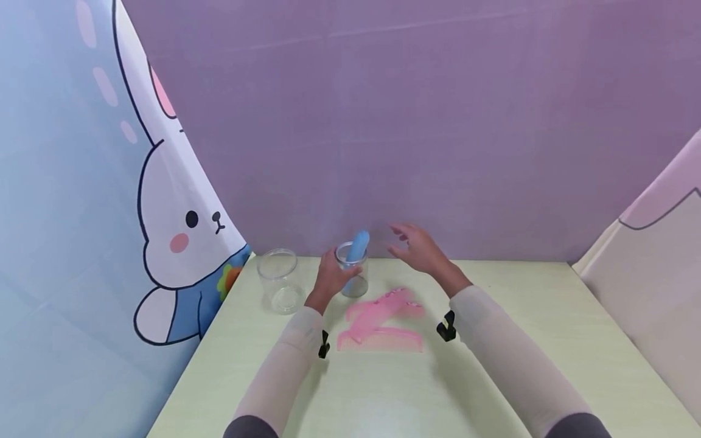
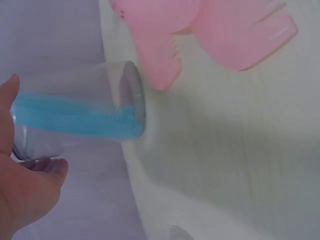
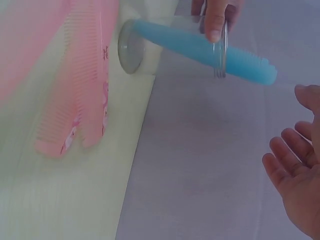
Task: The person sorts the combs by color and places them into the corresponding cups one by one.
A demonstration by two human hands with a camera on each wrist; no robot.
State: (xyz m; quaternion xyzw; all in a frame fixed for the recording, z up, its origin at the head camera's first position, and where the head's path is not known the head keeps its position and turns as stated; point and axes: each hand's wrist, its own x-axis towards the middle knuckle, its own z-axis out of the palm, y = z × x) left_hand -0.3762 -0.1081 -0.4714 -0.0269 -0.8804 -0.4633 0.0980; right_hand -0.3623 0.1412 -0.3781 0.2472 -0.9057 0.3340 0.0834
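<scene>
My left hand (image 1: 331, 275) grips a clear jar (image 1: 356, 288) near its rim, with the thumb on the near side. Inside the jar leans a blue comb (image 1: 358, 246), its end sticking out above the rim. In the right wrist view the comb's teeth (image 3: 245, 56) show along one edge. To the right of the jar, my right hand (image 1: 420, 249) is raised with fingers spread and holds nothing. Several pink combs (image 1: 378, 316) lie overlapping on the table in front of the jar; some carry a printed pattern along the spine.
A second, wider clear jar (image 1: 280, 281) stands to the left of my left hand. The pale table (image 1: 526, 340) meets a purple cloth wall (image 1: 438, 121) just behind the jars. A blue cloth with a printed rabbit (image 1: 181, 243) hangs on the left side.
</scene>
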